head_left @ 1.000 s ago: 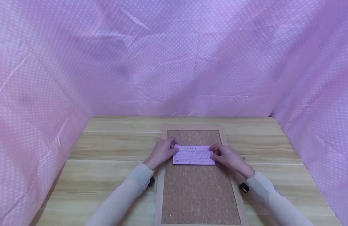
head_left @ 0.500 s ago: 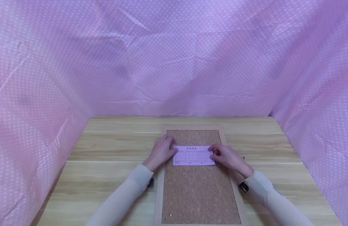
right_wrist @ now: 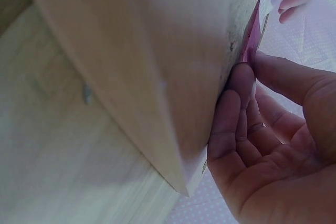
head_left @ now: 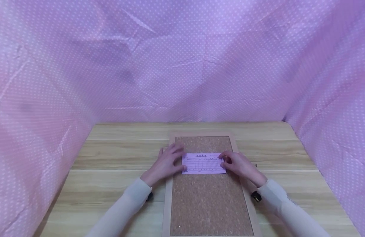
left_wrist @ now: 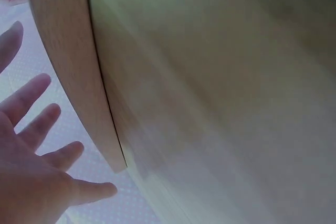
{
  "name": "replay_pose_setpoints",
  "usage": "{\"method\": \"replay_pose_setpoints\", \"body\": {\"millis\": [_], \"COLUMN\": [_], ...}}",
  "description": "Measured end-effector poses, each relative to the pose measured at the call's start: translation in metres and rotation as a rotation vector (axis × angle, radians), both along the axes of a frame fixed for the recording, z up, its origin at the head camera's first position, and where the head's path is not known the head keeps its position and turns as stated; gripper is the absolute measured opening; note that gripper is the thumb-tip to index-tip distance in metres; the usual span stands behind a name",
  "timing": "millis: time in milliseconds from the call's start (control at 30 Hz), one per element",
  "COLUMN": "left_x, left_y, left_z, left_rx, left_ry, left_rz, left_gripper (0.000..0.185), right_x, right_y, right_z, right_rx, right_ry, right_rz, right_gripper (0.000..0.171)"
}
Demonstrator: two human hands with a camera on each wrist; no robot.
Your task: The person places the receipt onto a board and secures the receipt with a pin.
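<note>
A pink printed receipt slip point(head_left: 202, 163) with a ruled grid lies across the upper part of a wood-framed cork board point(head_left: 210, 204). At the slip's right edge, my right hand point(head_left: 237, 165) pinches it between thumb and fingers. The right wrist view shows the pink paper point(right_wrist: 252, 38) between thumb and forefinger, close over the cork. My left hand point(head_left: 166, 163) is at the slip's left edge, its fingers spread and slightly blurred, thumb tip near the lower left corner. In the left wrist view, the left hand's fingers point(left_wrist: 39, 127) are apart and hold nothing.
The board rests on a light wood-grain table point(head_left: 117, 184). A pink dotted cloth point(head_left: 194, 65) hangs around the back and sides. A small dark object point(head_left: 255, 165) lies just right of the board, by the right wrist.
My left hand has let go of the slip's upper left corner, spread its fingers and shifted slightly left and down. The right hand keeps its pinch; the slip now lies flatter.
</note>
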State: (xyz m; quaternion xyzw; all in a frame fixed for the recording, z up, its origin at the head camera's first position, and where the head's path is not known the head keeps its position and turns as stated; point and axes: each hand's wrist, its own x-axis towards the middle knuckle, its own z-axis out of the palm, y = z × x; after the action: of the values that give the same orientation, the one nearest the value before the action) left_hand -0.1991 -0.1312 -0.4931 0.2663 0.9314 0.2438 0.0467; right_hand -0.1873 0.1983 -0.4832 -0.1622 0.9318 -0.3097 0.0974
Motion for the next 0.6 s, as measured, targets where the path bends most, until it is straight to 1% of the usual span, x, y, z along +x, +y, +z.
{"method": "replay_pose_setpoints", "body": {"millis": [133,367,500,600], "left_x": [0.0001,0.0002,-0.0003,-0.0009], "left_y": [-0.0015,0.0000,0.0005,0.0010], "left_z": [0.0014,0.0007,0.0002,-0.0004], "left_rx": [-0.046,-0.105,-0.103,-0.083], "left_ry": [-0.039,-0.063,-0.065,-0.067], "left_rz": [0.017,0.045,0.041,0.034], "left_gripper": [0.063,0.067,0.066,0.065], "right_x": [-0.0014,-0.0008,-0.0010,-0.0009], "right_y": [-0.0004,0.0003,0.0004,0.0008], "right_z": [-0.0008,-0.0005,-0.0003,0.0006], "right_rx": [0.004,-0.008,-0.016,-0.016], "right_ry": [0.005,0.006,-0.012,-0.022], "right_rz": [-0.001,0.007,0.000,-0.003], "right_gripper": [0.025,0.025,0.025,0.025]}}
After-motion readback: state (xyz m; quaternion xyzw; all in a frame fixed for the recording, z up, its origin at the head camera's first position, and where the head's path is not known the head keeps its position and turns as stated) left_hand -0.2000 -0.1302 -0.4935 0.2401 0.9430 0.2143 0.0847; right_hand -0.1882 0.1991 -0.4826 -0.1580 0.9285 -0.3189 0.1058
